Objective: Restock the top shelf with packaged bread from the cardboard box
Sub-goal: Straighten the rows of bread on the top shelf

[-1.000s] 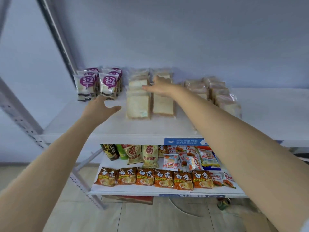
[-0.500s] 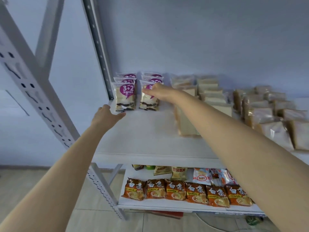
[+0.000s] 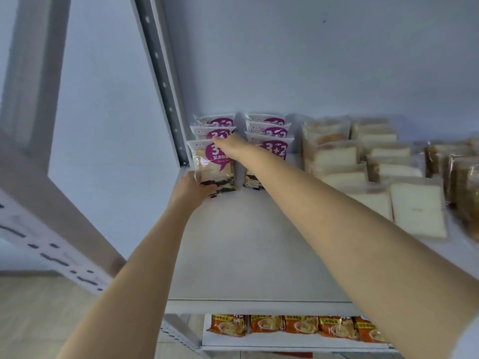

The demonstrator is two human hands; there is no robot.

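Observation:
On the white top shelf [image 3: 246,255], two columns of purple-labelled bread packs stand upright at the back left. My left hand [image 3: 193,186] grips the bottom edge of the front pack [image 3: 215,165] of the left column. My right hand [image 3: 230,146] reaches across and holds that same pack at its top edge, partly covering its label. The right column of purple packs [image 3: 276,147] is partly hidden behind my right forearm. Clear packs of white sliced bread [image 3: 337,156] lie to the right. The cardboard box is out of view.
Brown bread packs [image 3: 456,172] sit at the far right of the shelf. A grey perforated upright [image 3: 166,86] rises just left of the purple packs, with a slanted brace [image 3: 51,203] nearer me. Orange noodle packets [image 3: 298,326] line the lower shelf.
The view has turned left and closer. My left hand moved forward onto the bottom of the front purple pack, and my right hand shifted left from the right column to its top.

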